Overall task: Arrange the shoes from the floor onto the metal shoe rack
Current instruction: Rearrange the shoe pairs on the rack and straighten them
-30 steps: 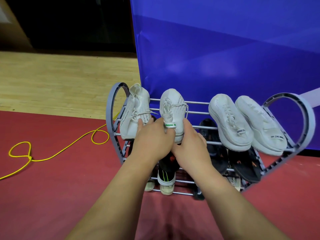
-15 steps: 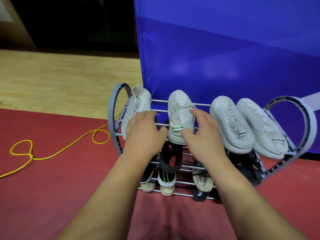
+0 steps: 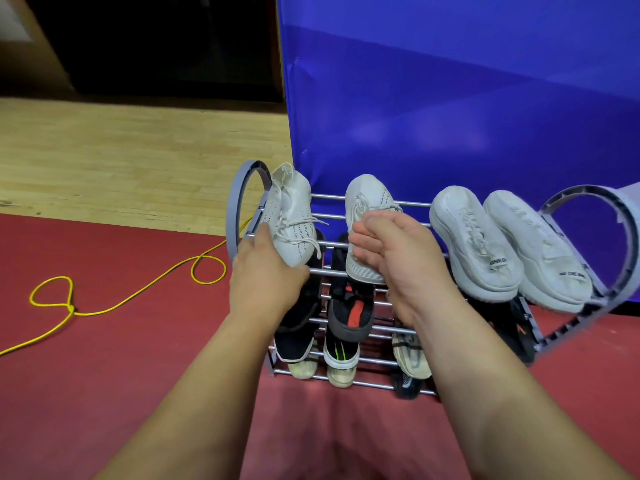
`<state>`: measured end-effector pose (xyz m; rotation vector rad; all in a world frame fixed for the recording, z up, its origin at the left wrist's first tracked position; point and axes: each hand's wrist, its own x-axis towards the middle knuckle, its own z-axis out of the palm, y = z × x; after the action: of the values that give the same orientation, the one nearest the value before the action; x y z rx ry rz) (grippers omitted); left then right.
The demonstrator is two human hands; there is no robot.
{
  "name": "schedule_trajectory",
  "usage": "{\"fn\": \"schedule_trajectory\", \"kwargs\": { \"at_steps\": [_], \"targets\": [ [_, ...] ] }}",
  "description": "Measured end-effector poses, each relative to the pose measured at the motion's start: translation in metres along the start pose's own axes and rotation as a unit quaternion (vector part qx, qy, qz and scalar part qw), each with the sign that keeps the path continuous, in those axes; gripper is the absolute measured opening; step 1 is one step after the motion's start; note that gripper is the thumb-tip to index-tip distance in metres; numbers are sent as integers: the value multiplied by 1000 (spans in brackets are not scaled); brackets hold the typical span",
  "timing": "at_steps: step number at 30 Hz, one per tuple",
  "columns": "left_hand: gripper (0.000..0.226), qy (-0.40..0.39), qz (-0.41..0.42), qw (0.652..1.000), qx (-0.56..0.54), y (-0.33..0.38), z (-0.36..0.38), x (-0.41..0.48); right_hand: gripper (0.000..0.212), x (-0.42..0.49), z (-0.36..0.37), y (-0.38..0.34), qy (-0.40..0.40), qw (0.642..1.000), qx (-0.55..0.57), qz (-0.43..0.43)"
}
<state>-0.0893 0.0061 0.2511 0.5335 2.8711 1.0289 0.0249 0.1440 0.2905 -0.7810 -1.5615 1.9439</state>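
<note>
On the far left, a yellow cord (image 3: 104,299) lies looped on the red floor (image 3: 104,375), well apart from the metal shoe rack (image 3: 239,202). At the left end of the rack, the left hand (image 3: 266,275) grips the heel of a white knit sneaker (image 3: 291,216), with the thumb up along its side; the other fingers are hidden under the shoe. This sneaker leans tilted on the top bars, its toe against the grey end hoop. Just to the right, the right hand (image 3: 398,258) hangs before the heel of the second knit sneaker (image 3: 367,209), its fingers (image 3: 360,251) loosely curled and holding nothing; I cannot tell if they touch the shoe.

The step in hand seems to be straightening this pair on the top tier. The next move probably calls for turning the left sneaker parallel to its partner, laying its sole on the bars, then letting go. No shoe is visible on the floor, so the task looks nearly done.

The top tier carries the knit pair and, at the right, two chunky white sneakers (image 3: 474,237), side by side and touching. The lower tiers hold black sneakers (image 3: 349,313), with pale-soled shoes at the bottom.
</note>
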Motion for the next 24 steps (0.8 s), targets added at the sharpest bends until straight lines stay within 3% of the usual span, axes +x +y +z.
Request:
{"fn": "schedule_trajectory", "kwargs": {
  "at_steps": [3, 6, 12, 21, 24],
  "targets": [
    [82, 19, -2, 995, -101, 7, -10, 0, 20, 0, -1, -1, 0, 1000, 17, 6],
    [85, 17, -18, 968, -250, 10, -18, 2, 11, 1, -3, -2, 1, 998, 51, 19],
    [60, -26, -81, 845, -528, 18, -26, -2, 27, 1, -10, -9, 0, 987, 144, 65],
    [44, -93, -74, 735, -667, 17, -28, -2, 41, 4, -33, -21, 14, 970, 207, 126],
    [53, -119, -64, 691, -710, 14, -32, -2, 52, 6, -42, -24, 25, 968, 210, 135]
  ]
}}
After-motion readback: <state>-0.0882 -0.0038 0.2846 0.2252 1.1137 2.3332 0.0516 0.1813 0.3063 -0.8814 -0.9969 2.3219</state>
